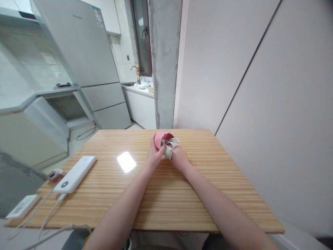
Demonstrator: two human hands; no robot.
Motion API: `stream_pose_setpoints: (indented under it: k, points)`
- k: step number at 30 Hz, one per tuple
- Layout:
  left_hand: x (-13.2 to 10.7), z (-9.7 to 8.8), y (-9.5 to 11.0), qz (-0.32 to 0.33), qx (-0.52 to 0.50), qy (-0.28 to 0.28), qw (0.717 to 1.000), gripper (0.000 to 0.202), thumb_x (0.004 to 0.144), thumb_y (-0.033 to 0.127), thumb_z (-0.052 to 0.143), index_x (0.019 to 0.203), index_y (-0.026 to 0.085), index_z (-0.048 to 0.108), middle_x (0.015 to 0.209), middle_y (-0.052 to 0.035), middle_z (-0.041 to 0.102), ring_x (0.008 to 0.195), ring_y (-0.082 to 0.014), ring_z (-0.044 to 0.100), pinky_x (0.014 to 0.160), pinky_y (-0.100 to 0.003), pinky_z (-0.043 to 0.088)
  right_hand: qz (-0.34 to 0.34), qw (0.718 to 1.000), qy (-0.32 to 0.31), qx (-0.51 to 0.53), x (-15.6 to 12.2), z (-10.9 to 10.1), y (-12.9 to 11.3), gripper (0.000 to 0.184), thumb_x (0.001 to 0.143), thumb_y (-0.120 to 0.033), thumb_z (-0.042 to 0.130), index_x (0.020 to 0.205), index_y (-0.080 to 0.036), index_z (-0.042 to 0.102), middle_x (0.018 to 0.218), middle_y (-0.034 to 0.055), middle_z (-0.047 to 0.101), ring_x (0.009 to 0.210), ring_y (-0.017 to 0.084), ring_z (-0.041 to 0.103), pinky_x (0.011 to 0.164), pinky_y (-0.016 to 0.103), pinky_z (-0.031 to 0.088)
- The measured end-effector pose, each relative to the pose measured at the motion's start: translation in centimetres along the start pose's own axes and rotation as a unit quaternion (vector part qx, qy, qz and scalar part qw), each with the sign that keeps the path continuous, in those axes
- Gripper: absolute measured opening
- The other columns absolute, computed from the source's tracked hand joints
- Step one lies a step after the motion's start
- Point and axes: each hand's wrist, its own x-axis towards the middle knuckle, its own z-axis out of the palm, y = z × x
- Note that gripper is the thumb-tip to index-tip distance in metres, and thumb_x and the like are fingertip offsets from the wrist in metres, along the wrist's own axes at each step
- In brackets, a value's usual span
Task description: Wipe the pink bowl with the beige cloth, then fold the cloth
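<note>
My left hand (154,153) is closed around a small pink bowl (159,138), which is tipped on its side near the far edge of the wooden table (182,194). A crumpled white cloth (170,146) is gripped in my right hand (177,157) and pressed into the bowl's open mouth. Both hands meet at the middle of the table's far side, and both forearms stretch out from the near edge.
A white power bank (75,173) with cables lies at the table's left. Beside it sit a small round red and white object (54,175) and a flat white device (23,206). A plain wall runs along the right. A fridge (85,52) and sink counter (137,88) stand beyond.
</note>
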Motion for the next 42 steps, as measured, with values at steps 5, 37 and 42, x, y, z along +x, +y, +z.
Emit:
stream_pose_setpoints:
  k: [5,37,42]
  points:
    - [0.6,-1.5,0.0,0.025,0.068,-0.050,0.996,0.071,0.077,0.037,0.063,0.140,0.022,0.035,0.121,-0.0101,0.061,0.109,-0.0259,0.059,0.097,-0.041,0.044,-0.029,0.999,-0.002,-0.023,0.1,-0.2,-0.2,0.031,0.086,-0.015,0.049,0.115,-0.019,0.062,0.120,0.0123,0.062,0.113,0.026,0.052,0.097,0.041,0.042]
    - [0.3,-0.1,-0.8,0.046,0.056,-0.036,0.997,0.069,0.079,0.040,0.062,0.138,0.016,0.037,0.137,-0.0149,0.048,0.127,-0.0255,0.045,0.108,-0.041,0.035,-0.013,0.998,0.040,0.051,-0.2,0.6,0.3,0.033,0.080,-0.012,0.052,0.110,-0.013,0.063,0.116,0.0157,0.061,0.118,0.026,0.046,0.107,0.048,0.033]
    - [0.7,-1.0,-0.4,0.046,0.057,-0.036,0.997,0.064,0.079,0.037,0.061,0.136,0.016,0.041,0.134,-0.0139,0.051,0.125,-0.0263,0.048,0.106,-0.042,0.036,-0.021,0.999,0.010,0.031,0.0,0.1,0.4,0.033,0.082,-0.014,0.053,0.115,-0.012,0.060,0.115,0.0151,0.062,0.117,0.025,0.047,0.104,0.045,0.035]
